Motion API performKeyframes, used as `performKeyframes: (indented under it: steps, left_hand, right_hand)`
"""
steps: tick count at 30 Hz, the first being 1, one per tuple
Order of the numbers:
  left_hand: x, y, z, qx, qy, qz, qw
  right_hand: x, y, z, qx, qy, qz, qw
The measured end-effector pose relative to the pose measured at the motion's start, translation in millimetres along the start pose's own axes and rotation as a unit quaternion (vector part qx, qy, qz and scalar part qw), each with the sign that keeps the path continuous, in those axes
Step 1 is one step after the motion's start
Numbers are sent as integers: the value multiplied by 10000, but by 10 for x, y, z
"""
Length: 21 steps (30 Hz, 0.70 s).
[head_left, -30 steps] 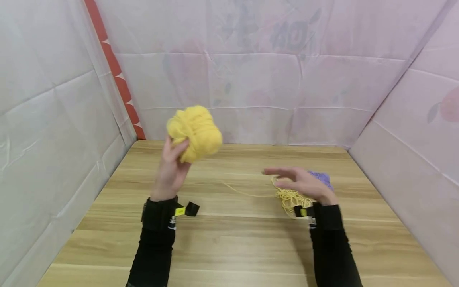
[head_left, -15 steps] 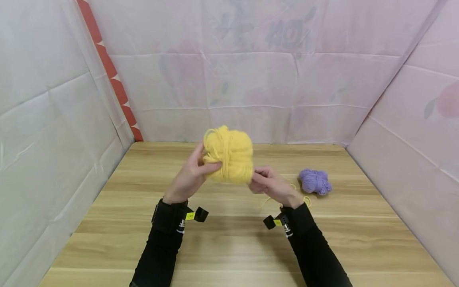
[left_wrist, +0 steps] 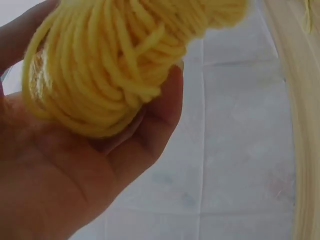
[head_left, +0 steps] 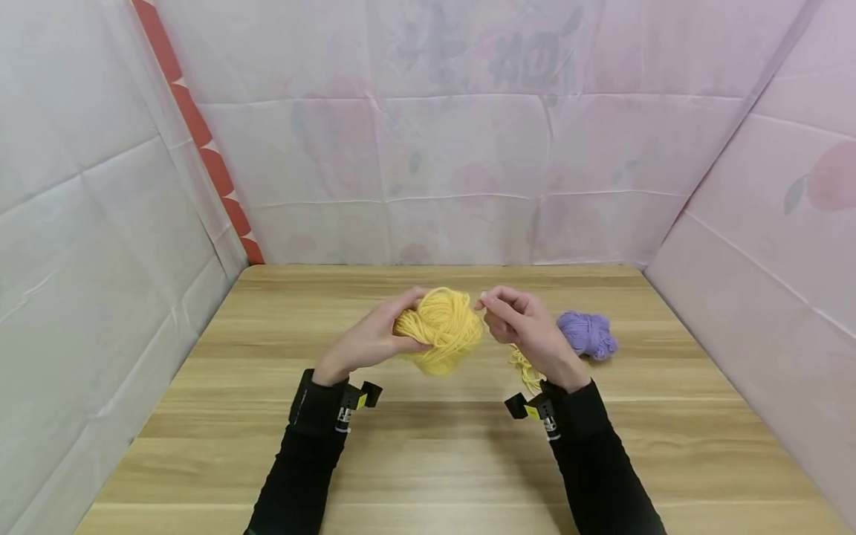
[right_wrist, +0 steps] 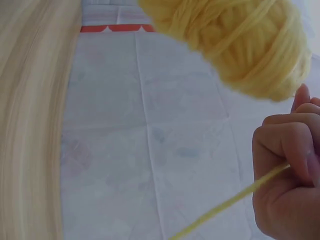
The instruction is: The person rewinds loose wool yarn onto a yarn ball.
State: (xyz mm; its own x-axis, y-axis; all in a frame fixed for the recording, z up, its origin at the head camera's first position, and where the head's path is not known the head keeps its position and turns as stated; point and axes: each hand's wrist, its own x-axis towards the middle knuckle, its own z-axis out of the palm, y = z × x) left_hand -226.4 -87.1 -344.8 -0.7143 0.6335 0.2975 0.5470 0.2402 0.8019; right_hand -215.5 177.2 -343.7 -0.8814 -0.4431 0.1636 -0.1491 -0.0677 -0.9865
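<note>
A yellow yarn ball (head_left: 444, 331) is held above the table by my left hand (head_left: 374, 334), its fingers and thumb curled around one end. In the left wrist view the looped strands of the yarn ball (left_wrist: 95, 70) lie against the palm. Just to the right of the ball, my right hand (head_left: 528, 327) has its fingers curled. The right wrist view shows it pinching a single yellow yarn strand (right_wrist: 230, 201), which runs down and away from the fingers. Loose yellow yarn (head_left: 526, 370) shows behind the right wrist, partly hidden by that hand.
A purple yarn ball (head_left: 588, 335) lies on the wooden table (head_left: 428, 461), right of my right hand. Pale sheets hang at the back (head_left: 461, 148), left and right of the table. A red scalloped strip (head_left: 200, 134) runs down the left back corner.
My left hand has brought the yellow yarn ball rightward and lower, turning its end toward me. My right hand, open a second ago, has moved left and pinched the yarn strand.
</note>
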Motion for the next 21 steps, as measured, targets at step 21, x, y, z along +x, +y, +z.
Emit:
performKeyframes:
  steps: [21]
  left_hand:
    - [125, 58, 162, -1876, 2492, -782, 9469]
  right_hand:
    - [27, 65, 440, -1776, -269, -335, 9832]
